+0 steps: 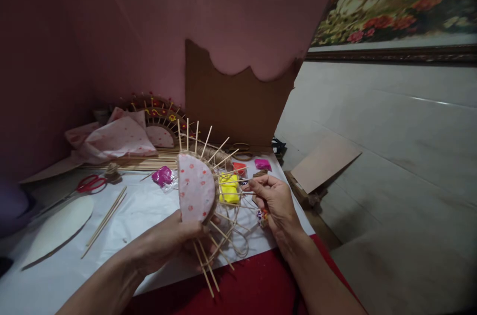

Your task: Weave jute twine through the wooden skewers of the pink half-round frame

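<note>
My left hand (175, 238) grips a half-round panel (196, 188) by its lower edge. Pale fabric with small red flowers covers the panel, and thin wooden sticks (201, 148) fan out from its curved side. Twine (244, 248) runs along the base of the sticks and hangs in loose loops below. With thumb and fingers pinched together, my right hand (276, 200) holds a strand of the twine beside the tips of the right-hand sticks; the fingers partly hide it. Behind the sticks lies a yellow packet (229, 188).
Red-handled scissors (91, 183), loose sticks (104, 223) and a pale oval sheet (61, 230) lie on the left. Magenta packets (162, 176) and flowered cloth (119, 133) sit farther back, near a decorated fan-shaped piece (160, 111). Brown cardboard (238, 101) stands behind.
</note>
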A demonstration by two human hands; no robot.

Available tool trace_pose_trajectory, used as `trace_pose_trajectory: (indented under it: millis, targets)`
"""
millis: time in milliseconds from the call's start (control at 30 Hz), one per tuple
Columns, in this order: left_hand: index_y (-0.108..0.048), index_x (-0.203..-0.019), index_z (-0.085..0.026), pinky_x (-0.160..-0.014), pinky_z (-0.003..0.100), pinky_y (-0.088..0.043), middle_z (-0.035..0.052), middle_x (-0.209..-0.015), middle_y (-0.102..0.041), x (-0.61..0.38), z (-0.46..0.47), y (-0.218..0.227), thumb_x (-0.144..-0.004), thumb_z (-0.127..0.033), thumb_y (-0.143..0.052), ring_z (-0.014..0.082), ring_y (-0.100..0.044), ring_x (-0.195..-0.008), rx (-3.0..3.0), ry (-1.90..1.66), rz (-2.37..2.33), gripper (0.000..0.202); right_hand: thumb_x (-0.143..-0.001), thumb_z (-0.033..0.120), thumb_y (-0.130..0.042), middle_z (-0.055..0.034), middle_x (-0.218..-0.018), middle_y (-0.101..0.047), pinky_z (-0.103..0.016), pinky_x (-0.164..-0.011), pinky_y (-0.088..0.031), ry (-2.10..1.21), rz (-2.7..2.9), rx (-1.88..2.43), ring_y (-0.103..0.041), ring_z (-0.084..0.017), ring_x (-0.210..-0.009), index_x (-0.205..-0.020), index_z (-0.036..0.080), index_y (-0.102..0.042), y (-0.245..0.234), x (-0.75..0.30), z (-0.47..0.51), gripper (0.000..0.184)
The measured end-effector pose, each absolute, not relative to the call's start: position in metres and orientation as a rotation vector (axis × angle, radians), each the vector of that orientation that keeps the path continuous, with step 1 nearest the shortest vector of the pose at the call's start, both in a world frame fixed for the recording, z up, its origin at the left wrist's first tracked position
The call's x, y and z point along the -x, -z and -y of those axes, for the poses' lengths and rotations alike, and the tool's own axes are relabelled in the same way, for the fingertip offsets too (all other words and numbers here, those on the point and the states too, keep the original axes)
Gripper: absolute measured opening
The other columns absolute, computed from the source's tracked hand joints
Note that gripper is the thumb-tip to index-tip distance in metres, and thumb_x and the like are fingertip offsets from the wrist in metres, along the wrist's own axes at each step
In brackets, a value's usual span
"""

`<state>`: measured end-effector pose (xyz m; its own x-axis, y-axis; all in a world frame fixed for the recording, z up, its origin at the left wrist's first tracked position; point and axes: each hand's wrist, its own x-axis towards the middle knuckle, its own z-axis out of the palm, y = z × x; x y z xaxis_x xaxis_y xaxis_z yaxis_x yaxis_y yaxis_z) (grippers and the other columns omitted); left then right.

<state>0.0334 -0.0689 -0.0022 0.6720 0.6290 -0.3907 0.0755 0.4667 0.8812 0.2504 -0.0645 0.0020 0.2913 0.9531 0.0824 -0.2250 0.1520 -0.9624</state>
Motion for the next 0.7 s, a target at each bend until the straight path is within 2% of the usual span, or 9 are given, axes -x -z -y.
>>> trace_pose_trajectory:
  millis: [167,233,333,400,600,700]
  targets:
    - [-0.059,-0.096,-0.013,-0.061,0.032,-0.044,0.0088,-0.072,-0.067,-0.036,0.073,-0.004,-0.068,-0.022,-0.057,0.0205,-0.061,-0.064,-1.089,-0.404,-0.865,0.030,-0.062,0.037,-0.076,-0.0049,-0.062,-0.069,-0.016,-0.027,-0.018,-0.875,0.993,1.164,-0.033,-0.001,-0.026,-0.067,0.013,-0.060,-0.002,-0.247,0.068,0.029]
    - [-0.060,-0.094,-0.013,-0.061,0.032,-0.044,0.0081,-0.071,-0.067,-0.037,0.074,-0.006,-0.068,-0.023,-0.058,0.0199,-0.060,-0.064,-1.088,-0.409,-0.858,0.028,-0.063,0.037,-0.075,-0.0041,-0.063,-0.069,-0.016,-0.029,-0.026,-0.812,1.041,1.196,-0.042,-0.004,-0.029,-0.068,0.013,-0.061,-0.003,-0.246,0.070,0.028]
    - [-0.060,-0.094,-0.013,-0.058,0.030,-0.043,0.0083,-0.073,-0.066,-0.038,0.074,-0.008,-0.069,-0.026,-0.058,0.0199,-0.060,-0.064,-1.077,-0.385,-0.859,0.029,-0.066,0.036,-0.074,-0.0028,-0.062,-0.067,-0.020,-0.041,-0.043,-0.741,1.090,1.188,-0.059,-0.011,-0.044,-0.067,0.014,-0.060,-0.004,-0.243,0.072,0.026]
    - [-0.059,-0.095,-0.013,-0.056,0.029,-0.043,0.0080,-0.072,-0.066,-0.038,0.074,-0.009,-0.070,-0.026,-0.058,0.0196,-0.060,-0.063,-1.068,-0.371,-0.846,0.029,-0.069,0.036,-0.072,-0.0014,-0.061,-0.065,-0.023,-0.049,-0.048,-0.680,1.140,1.182,-0.064,-0.013,-0.051,-0.068,0.015,-0.059,-0.003,-0.241,0.073,0.025]
    - [-0.061,-0.098,-0.013,-0.055,0.029,-0.045,0.0095,-0.077,-0.067,-0.038,0.073,-0.003,-0.069,-0.020,-0.056,0.0206,-0.061,-0.065,-1.049,-0.391,-0.798,0.030,-0.078,0.039,-0.064,0.0003,-0.065,-0.063,-0.023,-0.051,-0.049,-0.551,1.274,1.233,-0.065,-0.013,-0.055,-0.075,0.019,-0.054,-0.001,-0.238,0.078,0.023]
    - [-0.061,-0.106,-0.013,-0.066,0.035,-0.048,0.0122,-0.087,-0.069,-0.038,0.073,-0.003,-0.069,-0.020,-0.058,0.0241,-0.063,-0.077,-1.088,-0.401,-0.813,0.037,-0.079,0.041,-0.062,0.0000,-0.066,-0.063,-0.022,-0.050,-0.050,-0.551,1.287,1.235,-0.064,-0.013,-0.053,-0.074,0.019,-0.052,-0.003,-0.237,0.079,0.025]
